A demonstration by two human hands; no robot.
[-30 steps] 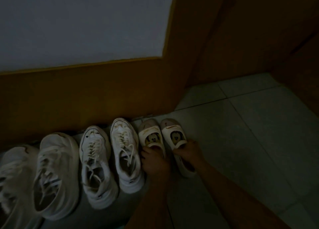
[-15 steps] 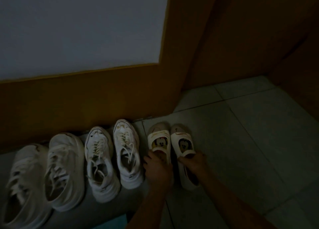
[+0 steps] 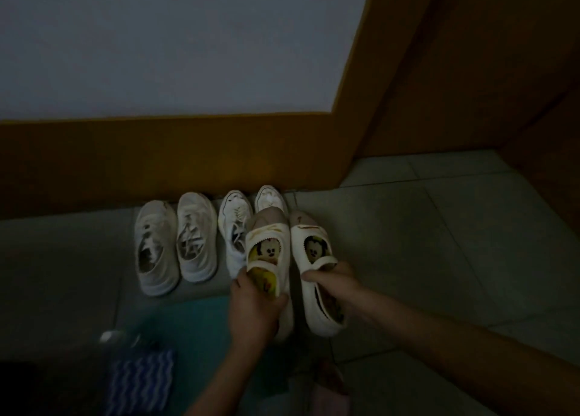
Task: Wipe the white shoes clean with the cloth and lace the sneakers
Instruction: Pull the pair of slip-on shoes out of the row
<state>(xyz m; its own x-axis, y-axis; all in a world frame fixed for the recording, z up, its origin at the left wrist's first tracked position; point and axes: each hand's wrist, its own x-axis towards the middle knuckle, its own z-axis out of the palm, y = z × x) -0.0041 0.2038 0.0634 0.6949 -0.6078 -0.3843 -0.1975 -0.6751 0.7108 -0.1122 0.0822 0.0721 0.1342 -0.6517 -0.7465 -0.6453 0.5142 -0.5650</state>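
Two small white strap shoes with cartoon-mouse insoles are lifted off the floor. My left hand (image 3: 252, 306) grips the heel part of the left strap shoe (image 3: 270, 243). My right hand (image 3: 334, 285) holds the right strap shoe (image 3: 314, 243) at its strap. Behind them a row of white lace-up sneakers stands against the wall: one pair at the left (image 3: 155, 246) (image 3: 196, 237) and a second pair (image 3: 233, 227) (image 3: 270, 197) partly hidden by the lifted shoes. A blue-and-white wavy-striped cloth (image 3: 141, 381) lies on the floor at lower left.
The room is dim. A brown skirting board (image 3: 157, 158) and a brown door frame (image 3: 392, 86) close off the back. A teal mat (image 3: 188, 321) lies near the cloth, with a small pale object (image 3: 110, 336) beside it. Pale floor tiles (image 3: 439, 243) spread to the right.
Both hands have lifted the two strap shoes off the floor and drawn them toward me. The view has tilted down, bringing the cloth and the mat into view.
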